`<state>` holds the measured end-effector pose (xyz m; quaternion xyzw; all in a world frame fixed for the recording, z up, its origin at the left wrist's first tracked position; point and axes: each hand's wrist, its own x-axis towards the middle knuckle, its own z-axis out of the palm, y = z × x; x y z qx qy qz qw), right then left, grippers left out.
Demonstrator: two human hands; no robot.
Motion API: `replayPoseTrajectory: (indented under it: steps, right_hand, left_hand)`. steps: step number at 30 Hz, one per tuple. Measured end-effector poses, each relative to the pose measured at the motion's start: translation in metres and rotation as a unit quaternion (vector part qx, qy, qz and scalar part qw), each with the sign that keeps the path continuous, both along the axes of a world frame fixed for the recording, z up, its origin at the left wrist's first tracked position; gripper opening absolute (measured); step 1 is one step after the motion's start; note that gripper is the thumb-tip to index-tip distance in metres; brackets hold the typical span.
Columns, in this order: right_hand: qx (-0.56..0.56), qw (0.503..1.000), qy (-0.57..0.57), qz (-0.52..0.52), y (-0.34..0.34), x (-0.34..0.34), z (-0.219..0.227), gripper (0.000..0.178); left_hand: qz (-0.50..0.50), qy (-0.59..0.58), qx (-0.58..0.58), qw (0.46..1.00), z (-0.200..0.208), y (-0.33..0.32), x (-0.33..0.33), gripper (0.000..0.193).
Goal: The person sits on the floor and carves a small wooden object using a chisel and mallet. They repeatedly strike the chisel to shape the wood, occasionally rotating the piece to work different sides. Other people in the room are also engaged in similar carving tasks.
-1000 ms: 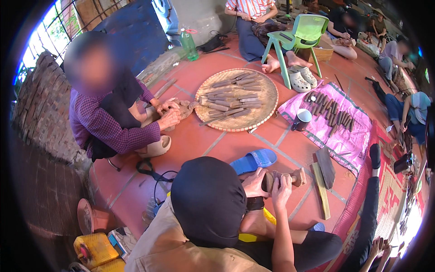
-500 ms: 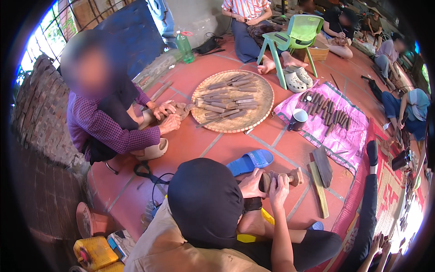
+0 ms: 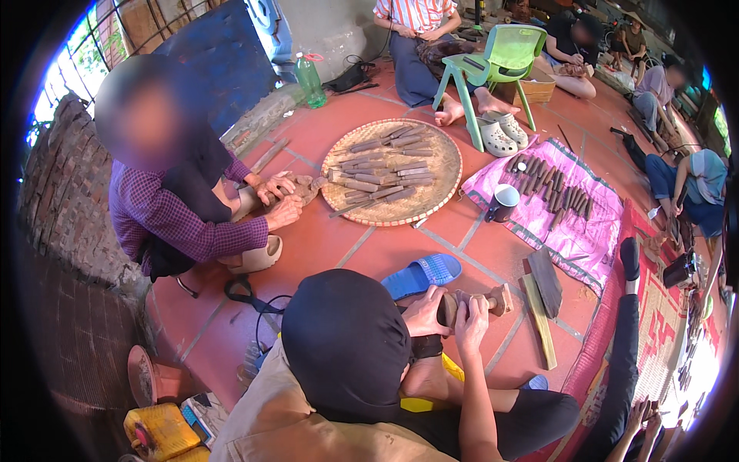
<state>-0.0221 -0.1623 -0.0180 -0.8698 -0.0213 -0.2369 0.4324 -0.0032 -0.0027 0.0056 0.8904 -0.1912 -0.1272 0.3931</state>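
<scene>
Neither of my hands shows in the head view. Just below the middle, a co-worker in a dark head covering point(image 3: 346, 346) sits with their back to me. Both of that person's hands are on a brown, turned-looking wooden piece point(image 3: 481, 302) with a wider end. At the left, another person in a purple checked shirt point(image 3: 173, 204) crouches with both hands on a flat brown wooden piece point(image 3: 306, 189). Between them and the wall lies a round woven tray point(image 3: 443, 189) bearing several brown wooden sticks point(image 3: 377, 163).
A blue slipper point(image 3: 423, 273), wooden boards point(image 3: 543, 292) and a dark mug point(image 3: 502, 204) lie on the tiles. A pink cloth point(image 3: 566, 242) bears more sticks. A green chair point(image 3: 512, 50) and clogs point(image 3: 504, 135) stand farther back. Several people sit at the right.
The whole view has shifted very slightly. The co-worker in front has moved the fingers of their right hand a little on the wooden piece.
</scene>
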Motion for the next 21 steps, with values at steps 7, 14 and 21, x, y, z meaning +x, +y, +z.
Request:
replayPoseTrajectory:
  steps: [7,14,21]
  right_hand:
    - [-0.006,1.000,0.003,-0.004,0.0003,0.0000,-0.0009,0.010]
    - [-0.009,1.000,-0.003,-0.003,-0.0003,0.0009,-0.0001,0.006]
    - [-0.007,1.000,-0.007,-0.004,0.0027,0.0011,-0.0001,0.005]
  left_hand:
    - [-0.005,-0.008,0.001,1.000,-0.0037,0.0005,0.0001,0.102]
    - [-0.007,-0.009,0.003,1.000,-0.0027,-0.0006,0.0012,0.103]
    - [-0.006,-0.005,0.007,1.000,-0.0032,0.0033,0.0011,0.100]
